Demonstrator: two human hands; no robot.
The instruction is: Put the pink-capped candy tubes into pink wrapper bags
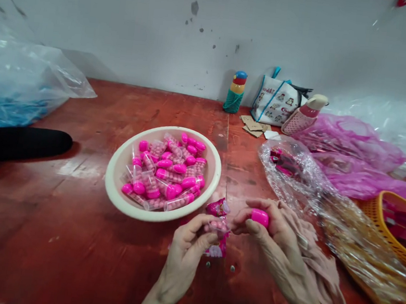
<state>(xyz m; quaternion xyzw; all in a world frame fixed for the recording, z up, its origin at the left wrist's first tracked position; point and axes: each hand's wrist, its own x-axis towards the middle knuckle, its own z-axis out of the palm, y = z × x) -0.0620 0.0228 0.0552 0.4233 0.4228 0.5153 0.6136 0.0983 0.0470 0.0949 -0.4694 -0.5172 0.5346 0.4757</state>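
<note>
My left hand (189,247) is closed around a clear capsule half filled with small pink candies (217,225), with a pink printed wrapper (219,207) held against it. My right hand (271,227) pinches a bright pink capsule cap (260,217) just to the right of the clear half, nearly touching it. Both hands hover low over the red wooden table (71,235). A cream bowl (117,167) just beyond my left hand holds several finished pink-capped capsules (168,172).
A clear plastic bag with pink packets (288,168) and a pinkish cloth (317,265) lie at my right. An orange basket (392,215), pink plastic sheeting (352,148), two bottles (235,92), a tote bag (275,101). A black sleeve (22,142) lies left, near bagged blue items (8,102).
</note>
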